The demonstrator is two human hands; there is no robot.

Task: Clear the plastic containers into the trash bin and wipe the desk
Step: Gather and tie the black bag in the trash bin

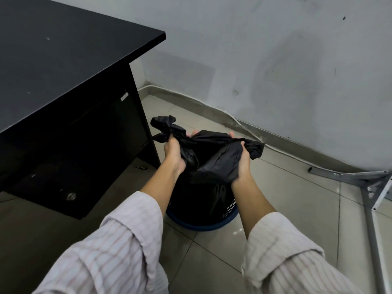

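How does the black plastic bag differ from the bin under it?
The crumpled black plastic bag is soft and bunched, gripped by the left hand and the right hand; the round blue-rimmed perforated bin is rigid and stands on the floor. The bag hides most of the bin. Both look dark.

floor (286,209): tiled | on it: desk (63,71), trash bin (201,221), metal frame (369,187)

**Matt black, thin film, shiny tile**

The surface (63,60) is matt black board, smooth with a few pale specks. The bag (212,155) is thin, crinkled black plastic with a dull sheen. The trash bin (229,209) looks like perforated plastic. Floor tiles (286,198) are glossy and reflective. The sleeves (118,251) are soft striped cloth. The wall (275,60) is matt, scuffed paint.
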